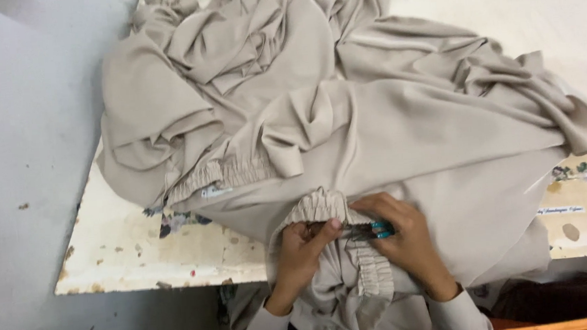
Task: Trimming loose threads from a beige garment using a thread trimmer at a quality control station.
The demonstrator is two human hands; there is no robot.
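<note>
Two hands work at lower centre: left hand [304, 248] pinches the beige garment's [402, 137] gathered elastic band [324, 207]; right hand [400, 237] grips teal-handled snips [374, 231]; soft, light, slippery-looking cloth, probably best held by that firmer band.

Beige garment [345, 113]; cream table [141, 251] w/ floral print; snips [374, 231] prob. teal.

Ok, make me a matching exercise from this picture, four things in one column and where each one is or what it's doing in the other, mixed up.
1. left hand
2. right hand
3. beige cloth
4. table

a. worn and stained, with flower prints
b. heaped in folds over the table
c. holds a small blue-handled snipper
d. pinches the gathered elastic band

Pairs: 1-d, 2-c, 3-b, 4-a
</note>
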